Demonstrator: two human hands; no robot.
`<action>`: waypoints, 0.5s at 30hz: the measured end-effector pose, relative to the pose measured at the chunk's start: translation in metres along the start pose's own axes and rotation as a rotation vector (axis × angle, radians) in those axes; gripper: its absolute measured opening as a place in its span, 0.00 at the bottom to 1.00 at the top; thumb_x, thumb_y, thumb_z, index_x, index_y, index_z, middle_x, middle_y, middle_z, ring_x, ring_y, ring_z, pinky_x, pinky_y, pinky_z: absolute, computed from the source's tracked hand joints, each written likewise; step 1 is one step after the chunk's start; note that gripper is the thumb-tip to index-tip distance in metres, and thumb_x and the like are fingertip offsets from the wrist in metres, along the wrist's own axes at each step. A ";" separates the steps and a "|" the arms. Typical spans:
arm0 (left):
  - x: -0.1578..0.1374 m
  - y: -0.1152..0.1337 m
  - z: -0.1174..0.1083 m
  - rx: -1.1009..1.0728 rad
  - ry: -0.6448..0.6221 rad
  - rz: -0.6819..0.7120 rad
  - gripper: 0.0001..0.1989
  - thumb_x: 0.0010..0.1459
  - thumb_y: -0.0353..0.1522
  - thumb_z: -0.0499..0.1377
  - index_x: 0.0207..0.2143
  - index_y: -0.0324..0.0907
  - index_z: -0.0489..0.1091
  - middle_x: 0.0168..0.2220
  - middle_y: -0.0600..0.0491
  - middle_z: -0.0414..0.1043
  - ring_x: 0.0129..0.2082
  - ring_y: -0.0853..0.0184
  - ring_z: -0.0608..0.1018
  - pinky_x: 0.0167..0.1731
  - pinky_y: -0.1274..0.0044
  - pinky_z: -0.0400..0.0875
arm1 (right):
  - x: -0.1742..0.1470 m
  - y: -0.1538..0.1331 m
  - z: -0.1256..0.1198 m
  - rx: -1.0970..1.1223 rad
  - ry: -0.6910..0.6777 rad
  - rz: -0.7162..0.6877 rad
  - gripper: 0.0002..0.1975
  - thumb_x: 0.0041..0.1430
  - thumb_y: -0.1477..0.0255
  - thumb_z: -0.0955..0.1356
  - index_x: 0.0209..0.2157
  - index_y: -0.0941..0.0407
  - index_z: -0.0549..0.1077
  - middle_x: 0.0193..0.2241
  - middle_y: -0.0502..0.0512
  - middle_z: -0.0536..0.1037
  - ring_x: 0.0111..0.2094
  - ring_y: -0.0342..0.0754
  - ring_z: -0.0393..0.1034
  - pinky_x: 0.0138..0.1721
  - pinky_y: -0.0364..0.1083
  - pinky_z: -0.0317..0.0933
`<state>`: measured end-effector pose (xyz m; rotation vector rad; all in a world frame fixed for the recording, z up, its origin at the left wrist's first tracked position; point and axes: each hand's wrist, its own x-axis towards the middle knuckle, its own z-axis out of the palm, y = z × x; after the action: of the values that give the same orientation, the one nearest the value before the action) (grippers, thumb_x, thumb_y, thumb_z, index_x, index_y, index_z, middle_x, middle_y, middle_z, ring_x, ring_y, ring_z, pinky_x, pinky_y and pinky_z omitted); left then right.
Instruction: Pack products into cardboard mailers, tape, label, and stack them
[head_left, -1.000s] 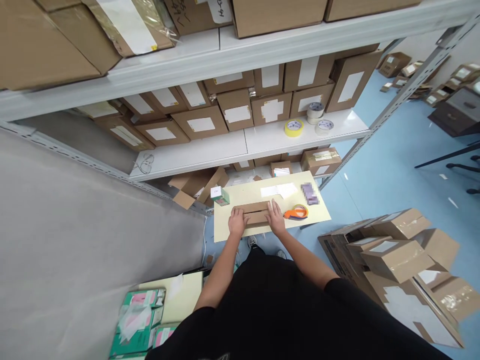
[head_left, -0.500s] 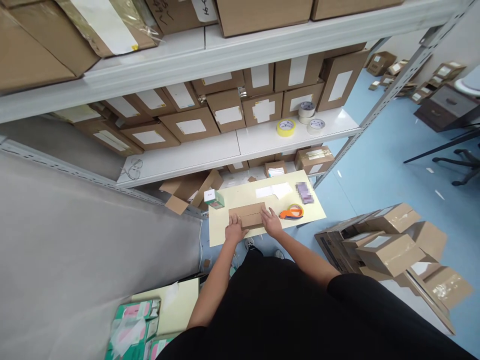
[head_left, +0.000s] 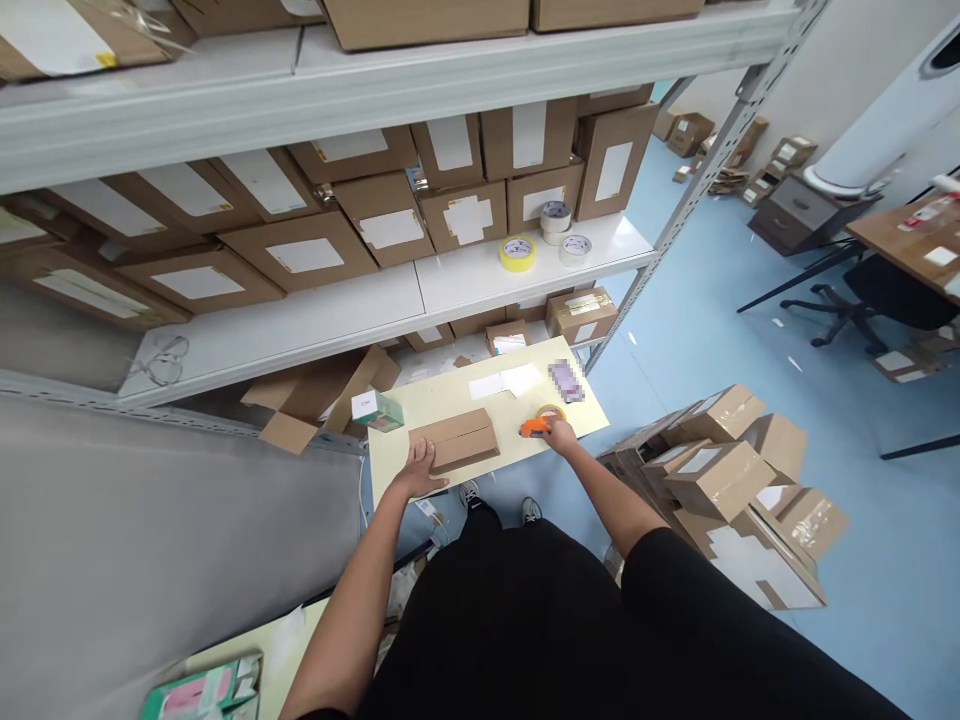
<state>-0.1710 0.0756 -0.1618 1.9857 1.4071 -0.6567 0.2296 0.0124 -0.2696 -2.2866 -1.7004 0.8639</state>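
A long, flat cardboard box (head_left: 459, 440) lies on the cream tabletop (head_left: 439, 400), its top flaps folded together along a seam. My left hand (head_left: 420, 472) rests at the box's left end, fingers spread on its top and side. Over at the table's right, my right hand (head_left: 559, 436) is closed around an orange tape dispenser (head_left: 535, 427). A roll of yellow tape shows just behind those fingers. A small white-and-green box (head_left: 377, 410) stands at the table's left edge. White paper labels (head_left: 506, 381) lie behind the cardboard box, near a blurred purple item (head_left: 566, 381).
Beyond the table rises a metal shelf (head_left: 352, 302) stacked with labelled cartons. Tape rolls, including a yellow one (head_left: 517, 253), sit on it. An open carton (head_left: 322, 400) is at the left. More cartons (head_left: 716, 480) are piled on the right, and a grey wall (head_left: 187, 520) borders the left.
My right hand has left the cardboard box, moved right and taken hold of the tape dispenser. My left hand stays at the box's left end. The whole view has shifted to the right.
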 end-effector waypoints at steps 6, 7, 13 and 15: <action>0.000 0.003 0.000 0.030 -0.005 -0.020 0.63 0.51 0.57 0.59 0.74 0.28 0.35 0.75 0.35 0.22 0.73 0.42 0.29 0.70 0.59 0.43 | 0.008 0.008 0.014 -0.001 -0.143 -0.012 0.24 0.50 0.78 0.72 0.51 0.60 0.75 0.48 0.66 0.80 0.47 0.60 0.75 0.47 0.50 0.67; -0.001 0.004 0.000 0.036 -0.011 -0.021 0.63 0.51 0.57 0.59 0.74 0.28 0.35 0.74 0.35 0.22 0.73 0.42 0.29 0.70 0.60 0.43 | 0.008 0.007 0.018 0.001 -0.140 -0.002 0.26 0.50 0.79 0.72 0.53 0.61 0.73 0.48 0.67 0.80 0.48 0.61 0.75 0.47 0.51 0.66; -0.006 0.009 -0.005 0.077 -0.059 -0.045 0.62 0.53 0.57 0.57 0.74 0.27 0.33 0.74 0.34 0.20 0.74 0.44 0.28 0.71 0.62 0.40 | 0.008 0.004 0.035 0.058 -0.036 0.042 0.29 0.51 0.77 0.73 0.56 0.63 0.70 0.54 0.73 0.75 0.60 0.68 0.65 0.59 0.58 0.57; -0.009 0.013 -0.007 0.091 -0.062 -0.060 0.61 0.54 0.56 0.56 0.74 0.28 0.33 0.75 0.36 0.20 0.74 0.45 0.28 0.71 0.63 0.40 | 0.009 0.002 0.035 0.087 -0.009 0.054 0.24 0.53 0.75 0.74 0.52 0.63 0.71 0.52 0.75 0.76 0.59 0.69 0.65 0.60 0.59 0.55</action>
<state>-0.1613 0.0717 -0.1483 1.9816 1.4270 -0.8153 0.2143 0.0130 -0.3025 -2.2843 -1.5783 0.9416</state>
